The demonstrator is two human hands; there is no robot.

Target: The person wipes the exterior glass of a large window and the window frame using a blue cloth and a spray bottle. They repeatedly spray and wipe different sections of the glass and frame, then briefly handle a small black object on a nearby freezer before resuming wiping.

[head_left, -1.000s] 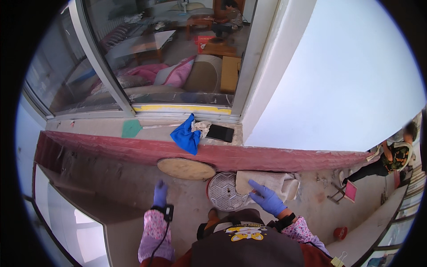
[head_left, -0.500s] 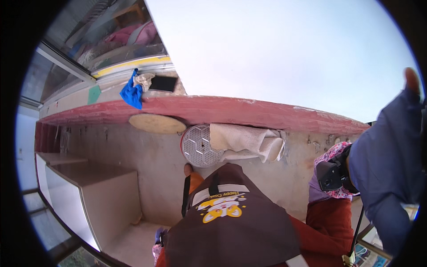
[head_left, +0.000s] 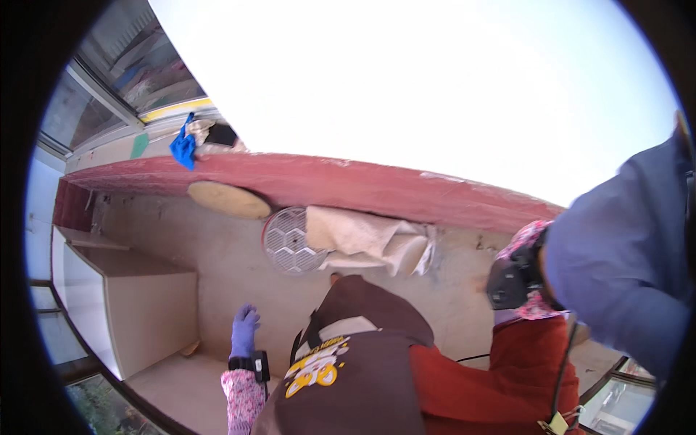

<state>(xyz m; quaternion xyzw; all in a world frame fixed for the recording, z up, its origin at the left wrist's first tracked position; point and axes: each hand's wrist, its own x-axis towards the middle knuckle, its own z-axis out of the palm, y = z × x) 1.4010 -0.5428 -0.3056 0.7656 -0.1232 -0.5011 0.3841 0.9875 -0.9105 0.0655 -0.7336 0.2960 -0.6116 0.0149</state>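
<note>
My left hand, in a purple glove, is held low over the floor beside my dark brown apron. Its fingers are loosely bent and slightly apart, with nothing in them. A black device is strapped on that wrist over a pink floral sleeve. At the right, another black device sits on a floral cuff. Only a lavender sliver of my right hand shows beneath it; the fingers are hidden. A blue-grey sleeve, apparently another person's, crosses close in front.
By the red ledge are a round wooden board, a round perforated grate and a pale cloth overlapping it. A blue cloth and a dark flat object lie on the sill. A box-like cabinet stands left.
My left hand has come out from beside the apron and moved up into fuller view. The view has shifted, so the ledge and floor things sit further left. The blue-grey sleeve has lowered slightly.
</note>
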